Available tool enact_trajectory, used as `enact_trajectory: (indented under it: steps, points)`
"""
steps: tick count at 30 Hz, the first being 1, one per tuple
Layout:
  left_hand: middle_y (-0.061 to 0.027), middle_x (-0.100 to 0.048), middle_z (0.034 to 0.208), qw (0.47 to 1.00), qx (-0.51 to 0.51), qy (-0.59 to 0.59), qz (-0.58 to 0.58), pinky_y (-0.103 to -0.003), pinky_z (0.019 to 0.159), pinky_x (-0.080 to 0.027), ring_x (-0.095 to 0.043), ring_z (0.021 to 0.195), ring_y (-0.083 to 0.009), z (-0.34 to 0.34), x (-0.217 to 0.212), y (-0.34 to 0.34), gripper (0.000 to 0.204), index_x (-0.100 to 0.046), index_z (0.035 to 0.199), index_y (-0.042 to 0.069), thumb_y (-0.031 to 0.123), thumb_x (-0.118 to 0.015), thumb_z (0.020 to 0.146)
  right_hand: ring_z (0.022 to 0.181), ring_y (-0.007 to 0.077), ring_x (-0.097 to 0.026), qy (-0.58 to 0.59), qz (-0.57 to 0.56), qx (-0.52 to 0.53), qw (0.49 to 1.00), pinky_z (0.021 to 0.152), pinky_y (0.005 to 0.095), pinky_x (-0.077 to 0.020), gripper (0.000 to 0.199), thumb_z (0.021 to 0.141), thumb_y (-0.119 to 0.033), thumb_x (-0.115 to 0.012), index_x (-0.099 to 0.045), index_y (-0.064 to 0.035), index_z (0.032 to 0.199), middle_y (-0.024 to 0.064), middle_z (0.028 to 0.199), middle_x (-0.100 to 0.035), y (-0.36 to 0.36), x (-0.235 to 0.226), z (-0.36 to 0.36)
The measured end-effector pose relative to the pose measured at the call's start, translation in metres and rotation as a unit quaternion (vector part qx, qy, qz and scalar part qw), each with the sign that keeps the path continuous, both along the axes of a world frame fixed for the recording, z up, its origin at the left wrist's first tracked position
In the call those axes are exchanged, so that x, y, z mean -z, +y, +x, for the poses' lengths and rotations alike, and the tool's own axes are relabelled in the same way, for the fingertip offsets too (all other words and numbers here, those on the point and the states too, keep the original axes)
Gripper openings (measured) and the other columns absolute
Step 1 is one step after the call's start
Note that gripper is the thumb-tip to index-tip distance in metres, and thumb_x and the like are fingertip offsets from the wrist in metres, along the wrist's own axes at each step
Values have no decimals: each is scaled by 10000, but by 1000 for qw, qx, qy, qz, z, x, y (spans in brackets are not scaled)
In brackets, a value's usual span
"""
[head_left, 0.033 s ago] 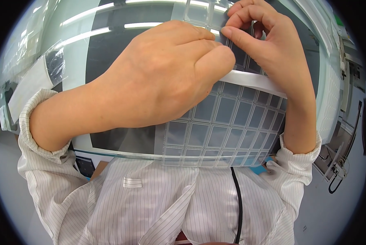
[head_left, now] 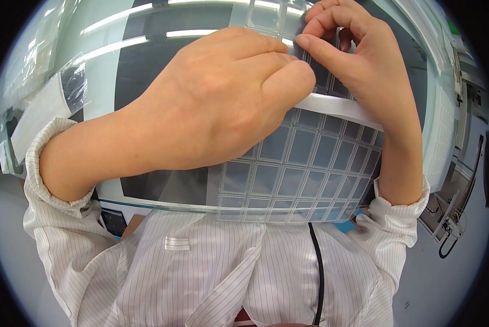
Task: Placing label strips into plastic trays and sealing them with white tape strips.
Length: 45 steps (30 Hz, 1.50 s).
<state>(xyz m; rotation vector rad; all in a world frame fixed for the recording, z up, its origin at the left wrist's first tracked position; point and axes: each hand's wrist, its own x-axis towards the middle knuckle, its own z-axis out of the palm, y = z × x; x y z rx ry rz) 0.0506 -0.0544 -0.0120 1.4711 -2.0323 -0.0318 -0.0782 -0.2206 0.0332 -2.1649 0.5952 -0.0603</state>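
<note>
A clear plastic tray [head_left: 293,180] with rows of rectangular compartments lies on the glass-topped table, reaching its near edge. Across the tray runs a white strip [head_left: 342,108], and more clear compartments [head_left: 264,15] show beyond it. My left hand [head_left: 222,98] is closed above the tray, fingers curled away and their tips hidden behind the knuckles. Close by on the far side, my right hand [head_left: 359,49] has thumb and forefinger brought together in a pinch over the far compartments. Anything held between the fingers of either hand is too small or hidden to make out.
Dark sheet [head_left: 141,82] lies under or behind the glass left of the tray. A clear plastic bag [head_left: 29,92] with a white sheet rests at the far left. Metal equipment [head_left: 454,223] stands beyond the table at right, and a small black object [head_left: 113,222] sits below the near edge.
</note>
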Motion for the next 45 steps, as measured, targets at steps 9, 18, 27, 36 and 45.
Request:
enact_trajectory:
  steps: [9,18,27,36,45]
  points:
    - [-154,-713,1049,1000,-12,-22,9,-393,849,-574,-697,1006,-341,1,1,5,252,-630,987,-28,-38,-732,757,816,90,-539,-59,35,-21,997,712,223,-452,82,903,-6,-707,-653,41,863,47,979,-583,-4,14,0]
    - [-160,-707,1035,1000,0,-29,11,-397,844,-575,-693,1006,-330,-4,-1,2,261,-630,974,-35,-44,-729,733,852,77,-511,-520,309,-318,730,742,206,-435,64,958,-19,-661,-647,43,949,55,1037,-559,-34,100,23]
    - [-163,-704,1037,999,2,-33,-1,-407,855,-570,-690,1015,-331,-3,2,1,249,-622,963,-25,-43,-718,734,793,118,-496,-56,-124,-29,990,714,244,-442,137,939,-53,-684,-568,-3,991,59,968,-526,9,19,-6]
    - [-137,-668,970,993,-41,112,-2,-400,795,-517,-645,896,-325,3,-3,-4,146,-620,934,6,-17,-682,804,876,92,-553,-101,-29,-107,989,802,232,-443,158,936,-55,-682,-637,33,1059,30,984,-631,12,2,-38]
    - [-118,-609,802,972,-71,197,106,-401,725,-472,-586,763,-304,4,-6,-3,104,-607,872,25,100,-678,871,844,97,-554,-88,-27,-75,993,792,228,-434,65,913,-26,-696,-645,7,938,32,947,-657,4,2,-48]
